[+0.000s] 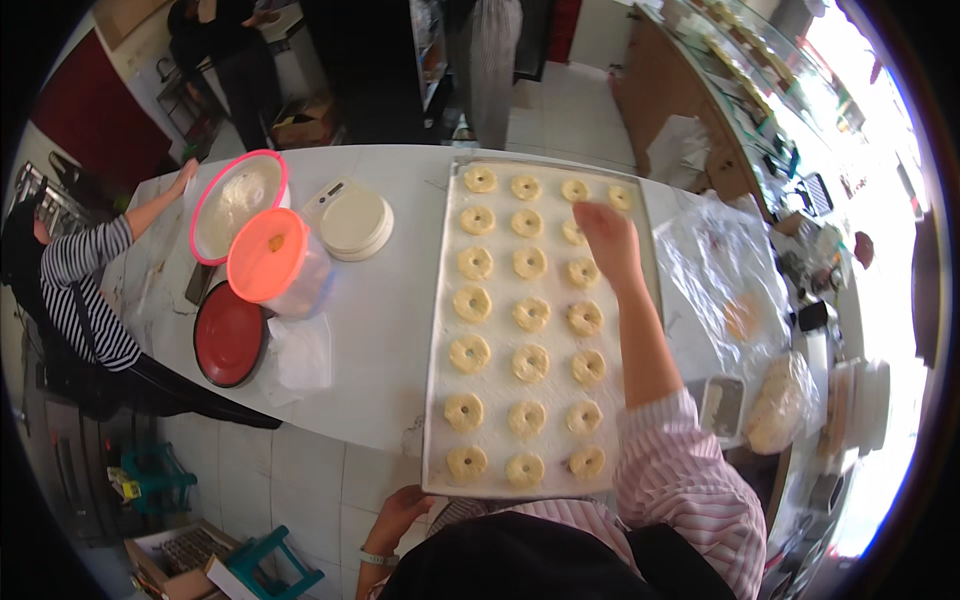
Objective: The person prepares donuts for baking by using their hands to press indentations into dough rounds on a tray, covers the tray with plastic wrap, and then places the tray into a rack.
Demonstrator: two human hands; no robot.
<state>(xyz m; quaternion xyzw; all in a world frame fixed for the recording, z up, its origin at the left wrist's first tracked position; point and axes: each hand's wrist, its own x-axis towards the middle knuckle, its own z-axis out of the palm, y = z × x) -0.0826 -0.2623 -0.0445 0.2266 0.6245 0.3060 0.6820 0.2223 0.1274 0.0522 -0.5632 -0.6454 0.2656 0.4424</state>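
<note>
A large pale baking tray (435, 350) carries rows of ring-shaped pieces of dough (531, 315), each with a small hole in its middle. Over the tray's far right part is my right hand (607, 235), its fingers curled in and closed. It partly covers a dough ring (574, 232) in the right-hand rows. Whatever those fingers hold, if anything, is hidden. My left hand (403, 510) is at the tray's near left corner, fingers loosely extended beside the edge, with no object visible in it.
Left of the tray are a kitchen scale (352, 222), a pink-rimmed flour bowl (240, 195), a tub with an orange lid (268, 255) and a red round pan (230, 335). Clear plastic sheeting (725, 270) and a metal tin (722, 405) lie right. Another person (90, 290) stands at the left end.
</note>
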